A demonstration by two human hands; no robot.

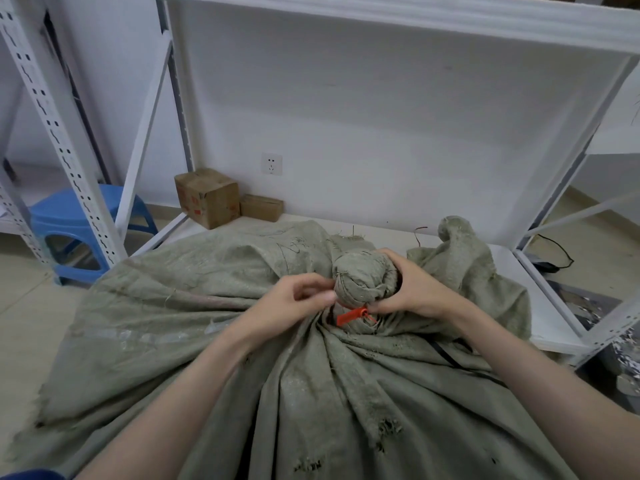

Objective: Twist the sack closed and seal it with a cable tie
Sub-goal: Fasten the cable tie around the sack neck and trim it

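Observation:
A large grey-green woven sack point(214, 334) fills the lower half of the view, its mouth twisted into a tight knob point(363, 278). An orange cable tie point(353, 315) circles the neck just below the knob, its flat tag pointing left. My right hand point(412, 289) grips the right side of the knob, with fingertips down by the tie. My left hand point(294, 299) is at the neck's left side with curled fingers; whether they pinch the tie's tail or the cloth is hidden.
A second crumpled sack point(471, 265) lies to the right on a low white shelf board point(540, 292). White metal racking point(65, 133) frames the scene. Two cardboard boxes point(207, 197) stand by the wall, a blue stool point(76, 230) at left.

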